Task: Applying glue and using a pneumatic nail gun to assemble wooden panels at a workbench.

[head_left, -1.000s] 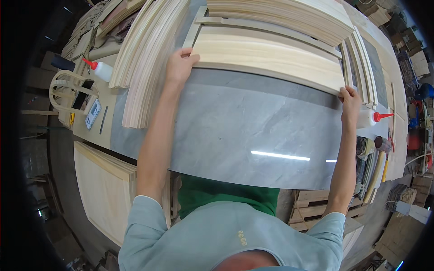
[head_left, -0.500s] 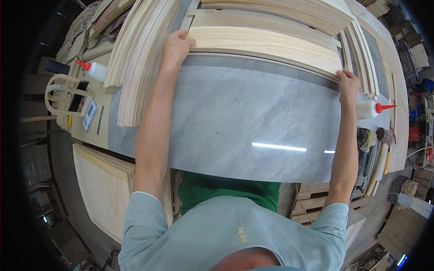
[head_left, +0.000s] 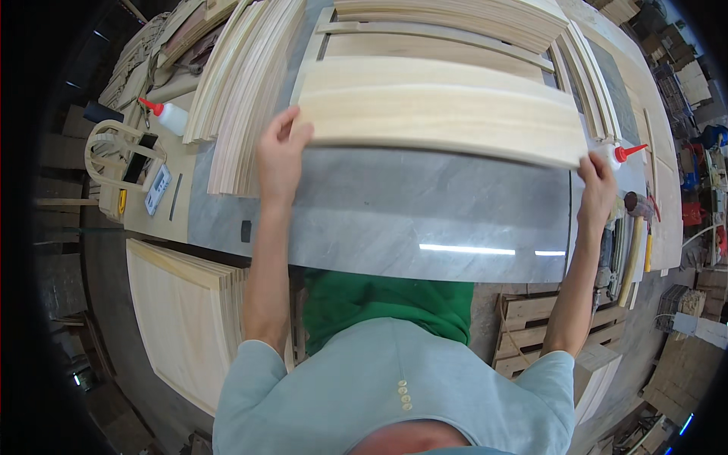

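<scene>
This is a woodworking workshop. Stacked pale wooden boards (head_left: 250, 91) stand along the left side of a grey, marble-patterned workbench (head_left: 425, 216), and another board stack (head_left: 455, 17) lies toward its far edge. A mallet (head_left: 638, 205) rests by the right edge; a red-nozzled squeeze bottle (head_left: 174, 119) stands toward the left. Framed wooden panels (head_left: 178, 303) lean below the near left corner, and a slatted pallet (head_left: 527, 322) sits below the near edge.

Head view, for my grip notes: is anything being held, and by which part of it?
A pale wooden board: the left hand holds its left end, the right hand its near right corner.
</scene>
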`<state>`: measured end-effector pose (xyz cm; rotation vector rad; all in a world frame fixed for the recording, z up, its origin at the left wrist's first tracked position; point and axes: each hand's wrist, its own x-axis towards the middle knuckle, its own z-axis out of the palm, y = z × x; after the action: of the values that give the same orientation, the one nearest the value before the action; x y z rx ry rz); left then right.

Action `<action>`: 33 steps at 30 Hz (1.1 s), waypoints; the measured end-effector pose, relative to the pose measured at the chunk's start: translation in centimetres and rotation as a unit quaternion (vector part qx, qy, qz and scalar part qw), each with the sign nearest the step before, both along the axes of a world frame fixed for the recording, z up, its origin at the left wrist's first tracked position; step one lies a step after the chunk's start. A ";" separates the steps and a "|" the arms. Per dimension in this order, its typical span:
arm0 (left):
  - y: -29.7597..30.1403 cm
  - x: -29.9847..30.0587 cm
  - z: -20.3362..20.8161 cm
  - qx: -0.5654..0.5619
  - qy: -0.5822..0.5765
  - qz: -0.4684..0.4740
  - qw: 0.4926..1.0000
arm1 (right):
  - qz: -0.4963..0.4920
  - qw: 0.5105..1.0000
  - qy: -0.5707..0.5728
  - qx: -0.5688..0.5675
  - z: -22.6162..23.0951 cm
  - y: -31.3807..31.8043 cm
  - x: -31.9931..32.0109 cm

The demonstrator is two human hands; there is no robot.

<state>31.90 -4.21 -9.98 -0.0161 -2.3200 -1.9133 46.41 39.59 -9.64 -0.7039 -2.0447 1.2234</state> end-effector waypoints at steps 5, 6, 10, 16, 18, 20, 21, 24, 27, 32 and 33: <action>-2.1 3.4 -3.0 -0.061 -0.026 -0.009 0.998 | -0.041 0.998 -0.024 -0.038 -2.8 -2.5 4.7; -2.0 3.3 -2.9 -0.061 -0.027 -0.013 0.998 | -0.040 0.998 -0.034 -0.035 -3.8 -2.5 4.9; -1.3 2.3 -1.9 -0.182 -0.017 -0.023 0.983 | -0.038 0.997 -0.054 -0.027 -4.2 -2.5 3.6; -1.3 1.8 -2.1 -0.267 0.000 -0.019 0.964 | -0.043 0.996 -0.079 -0.024 -4.1 -3.7 2.7; -1.6 2.4 -2.1 -0.252 0.001 -0.023 0.967 | -0.045 0.997 -0.060 0.001 -2.7 -4.7 3.5; -2.6 4.6 -1.3 -0.198 0.005 -0.017 0.980 | -0.049 0.997 -0.054 0.012 -1.8 -5.6 5.2; -3.1 5.8 -0.8 -0.169 0.008 -0.015 0.985 | -0.049 0.997 -0.062 0.021 -1.3 -6.2 6.7; -4.7 10.3 -1.2 -0.206 0.021 -0.008 0.978 | -0.077 0.992 -0.098 -0.015 -1.6 -8.1 11.5; -5.5 14.2 0.0 -0.233 -0.007 -0.011 0.972 | -0.076 0.994 -0.054 -0.065 -2.7 -10.1 16.1; -6.5 16.6 0.4 -0.293 -0.046 -0.038 0.954 | -0.101 0.987 -0.104 -0.076 -2.9 -11.3 18.2; -6.5 16.6 0.4 -0.309 -0.042 -0.042 0.949 | -0.103 0.986 -0.115 -0.068 -2.9 -11.4 18.0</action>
<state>48.50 -10.74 -9.54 -0.0968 -2.9141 -1.1533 64.46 28.18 -12.59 -1.1380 -2.0226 1.2150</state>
